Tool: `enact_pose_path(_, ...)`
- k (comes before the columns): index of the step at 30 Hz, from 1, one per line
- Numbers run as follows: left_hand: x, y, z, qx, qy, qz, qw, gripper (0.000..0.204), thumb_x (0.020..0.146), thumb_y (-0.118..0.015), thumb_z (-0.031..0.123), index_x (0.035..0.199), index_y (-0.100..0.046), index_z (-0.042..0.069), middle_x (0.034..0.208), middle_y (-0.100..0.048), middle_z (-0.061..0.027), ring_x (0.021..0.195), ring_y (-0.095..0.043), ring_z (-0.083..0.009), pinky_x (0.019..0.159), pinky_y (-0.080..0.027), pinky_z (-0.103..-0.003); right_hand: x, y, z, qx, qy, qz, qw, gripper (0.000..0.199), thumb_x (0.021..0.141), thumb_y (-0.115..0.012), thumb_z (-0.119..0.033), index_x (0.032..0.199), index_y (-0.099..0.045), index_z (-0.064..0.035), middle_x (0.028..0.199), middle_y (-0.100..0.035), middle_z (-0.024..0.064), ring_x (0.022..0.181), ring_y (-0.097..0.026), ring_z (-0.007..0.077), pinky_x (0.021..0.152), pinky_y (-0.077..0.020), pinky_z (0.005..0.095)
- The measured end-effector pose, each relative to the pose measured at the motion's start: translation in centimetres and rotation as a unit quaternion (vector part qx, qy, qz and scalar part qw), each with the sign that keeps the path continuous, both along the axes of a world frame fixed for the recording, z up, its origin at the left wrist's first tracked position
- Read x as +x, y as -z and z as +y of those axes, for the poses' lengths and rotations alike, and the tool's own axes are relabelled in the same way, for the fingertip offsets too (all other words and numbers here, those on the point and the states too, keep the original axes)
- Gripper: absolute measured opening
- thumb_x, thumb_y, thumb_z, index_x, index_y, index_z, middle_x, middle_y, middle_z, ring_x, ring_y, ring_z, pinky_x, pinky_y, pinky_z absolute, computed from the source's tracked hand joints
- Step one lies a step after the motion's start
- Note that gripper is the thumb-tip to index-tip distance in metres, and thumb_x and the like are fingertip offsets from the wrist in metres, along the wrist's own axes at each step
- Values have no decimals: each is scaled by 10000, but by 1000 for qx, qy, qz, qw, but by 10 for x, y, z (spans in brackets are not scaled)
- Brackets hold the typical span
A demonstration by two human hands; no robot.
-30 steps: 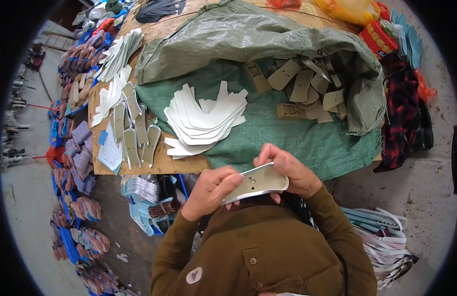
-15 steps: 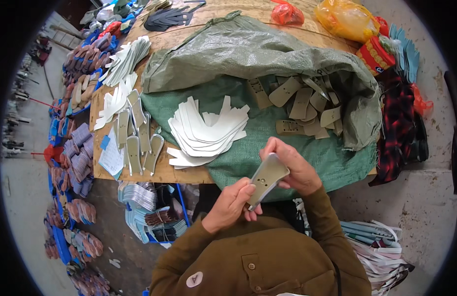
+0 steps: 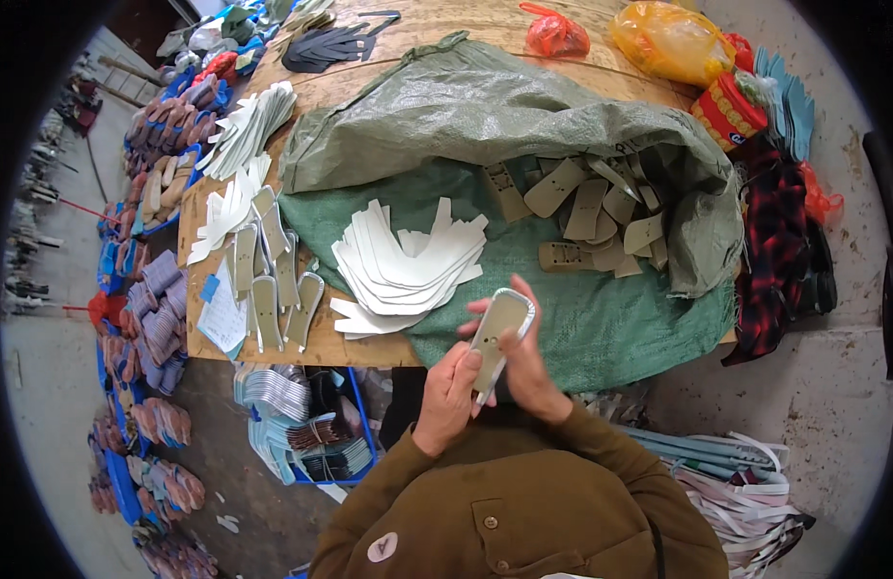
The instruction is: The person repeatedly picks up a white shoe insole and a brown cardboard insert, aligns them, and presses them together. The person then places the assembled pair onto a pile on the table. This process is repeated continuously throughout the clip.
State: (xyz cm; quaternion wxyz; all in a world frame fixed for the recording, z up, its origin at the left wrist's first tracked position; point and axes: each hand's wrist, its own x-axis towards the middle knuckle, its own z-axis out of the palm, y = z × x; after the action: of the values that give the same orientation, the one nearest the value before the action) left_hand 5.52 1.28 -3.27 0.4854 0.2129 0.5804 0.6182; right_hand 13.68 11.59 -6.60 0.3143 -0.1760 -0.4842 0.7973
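Close to my body I hold a tan shoe insole board (image 3: 501,318) with small holes and a white strip round its edge. My left hand (image 3: 446,398) is closed on the board's lower end, thumb on top. My right hand (image 3: 530,374) grips its right side, thumb on the face and fingers behind the upper end. Ahead lies a fanned stack of white curved cut pieces (image 3: 384,256). Bare tan boards (image 3: 586,207) are heaped at the mouth of a green woven sack (image 3: 446,106). Several white-edged boards (image 3: 265,304) lie on the table's left side.
More white pieces (image 3: 248,125) and a handwritten sheet (image 3: 222,314) lie along the wooden table's left edge. Dark cut pieces (image 3: 335,43), a red bag (image 3: 557,37) and a yellow bag (image 3: 673,41) sit at the back. A blue crate (image 3: 364,425) of parts stands below left.
My right hand has moved down and left along the insole board, its thumb now on the face. The board has turned more upright, and my left hand keeps its lower end.
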Motion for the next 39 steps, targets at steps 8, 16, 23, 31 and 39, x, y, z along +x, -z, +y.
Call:
enact_pose_path(8, 1, 52, -8, 194, 172, -599, 757, 625, 974, -357, 636, 972, -569, 49, 705, -579, -58, 484, -517, -122, 443, -363, -203, 12, -30, 38, -114, -121, 61, 984, 385, 1028, -506, -309, 1295, -475, -33, 999, -581, 34, 974, -561, 118, 897, -453, 272)
enact_pose_path(16, -13, -5, -6, 7, 160, -328, 931, 441, 1043, -437, 392, 1178, -514, -20, 939, -612, -90, 771, -623, -156, 681, -537, -296, 16, -40, 34, -14, -122, -194, 973, 248, 974, -608, -259, 1049, -534, -35, 876, -561, -13, 836, -523, 49, 771, -454, 249)
enact_pose_path(23, -10, 6, -14, 1, 148, -335, 931, 364, 1028, -486, 281, 1208, -494, -36, 894, -605, -73, 738, -609, -143, 668, -539, -299, 24, -52, 30, -43, -202, -195, 959, 297, 950, -637, -220, 1134, -558, -1, 940, -613, 35, 835, -571, 83, 754, -486, 262)
enact_pose_path(31, -11, -1, -15, 12, 127, -314, 941, 537, 1021, -476, 452, 1224, -484, -46, 849, -572, -53, 695, -580, -129, 619, -520, -287, 22, -28, 39, 156, -153, -227, 949, 328, 1003, -517, -173, 1270, -555, 13, 1098, -647, 65, 882, -605, 137, 803, -492, 270)
enact_pose_path(39, -41, 6, -34, 34, 36, -220, 974, 548, 1021, -411, 514, 1118, -539, -10, 799, -576, -60, 619, -567, -132, 544, -484, -278, 6, -15, -1, 19, -203, -82, 976, 676, 962, -564, -92, 1538, -209, -87, 1285, -560, 130, 1075, -609, 198, 933, -475, 337)
